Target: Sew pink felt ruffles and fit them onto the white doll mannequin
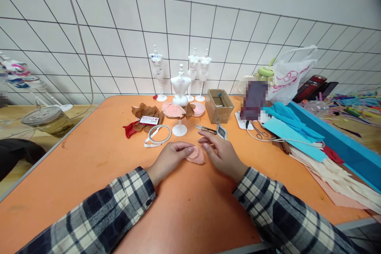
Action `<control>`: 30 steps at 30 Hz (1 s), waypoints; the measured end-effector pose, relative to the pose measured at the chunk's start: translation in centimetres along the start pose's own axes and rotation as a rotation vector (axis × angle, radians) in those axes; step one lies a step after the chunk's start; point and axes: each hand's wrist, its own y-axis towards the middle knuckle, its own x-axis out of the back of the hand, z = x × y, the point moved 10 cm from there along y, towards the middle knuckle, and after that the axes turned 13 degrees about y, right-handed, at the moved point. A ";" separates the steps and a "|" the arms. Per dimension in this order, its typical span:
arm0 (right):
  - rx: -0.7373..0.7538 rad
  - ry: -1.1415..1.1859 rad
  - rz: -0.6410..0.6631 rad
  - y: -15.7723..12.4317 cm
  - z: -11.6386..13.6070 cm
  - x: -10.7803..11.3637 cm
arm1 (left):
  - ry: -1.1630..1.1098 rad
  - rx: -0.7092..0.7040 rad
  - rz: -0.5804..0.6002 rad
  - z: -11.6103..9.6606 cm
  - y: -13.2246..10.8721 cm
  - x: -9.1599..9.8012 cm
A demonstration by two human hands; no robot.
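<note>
Between my hands is a small folded piece of pink crepe paper [196, 155]. My left hand [172, 155] pinches its left edge between thumb and fingers. Close to its right side, my right hand [222, 154] has its fingers stretched out and apart; whether it touches the paper I cannot tell. Just beyond stands a white mini dress form [181, 87] with pink and brown crepe paper [173, 110] round its waist. Thread snips [206, 129] and a grey-and-white item [221, 131] lie beyond my right hand. A white ring-shaped roll [159, 134] lies beyond my left.
Several more white dress forms [156, 67] stand by the tiled wall. A cardboard box [220, 106] and a pink dish [199, 109] are at the back. Brown crepe paper [145, 112] lies left; scissors [259, 131], blue paper [297, 139] and a plastic bag [290, 75] are right.
</note>
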 end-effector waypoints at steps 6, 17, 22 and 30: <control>-0.392 0.394 -0.015 -0.2 -4.4 -2.2 | 0.168 -0.077 -0.082 -1.5 -0.4 0.0; -0.378 0.394 -0.129 -0.3 -4.6 -1.1 | 0.086 -0.056 -0.065 -1.0 -0.4 -0.7; -0.355 0.348 -0.121 -0.2 -3.5 -1.1 | 0.200 -0.084 -0.061 -1.4 -0.5 -0.8; -0.462 0.709 -0.165 -0.7 -4.8 -2.1 | 0.356 -0.122 -0.062 -1.1 -0.5 -0.9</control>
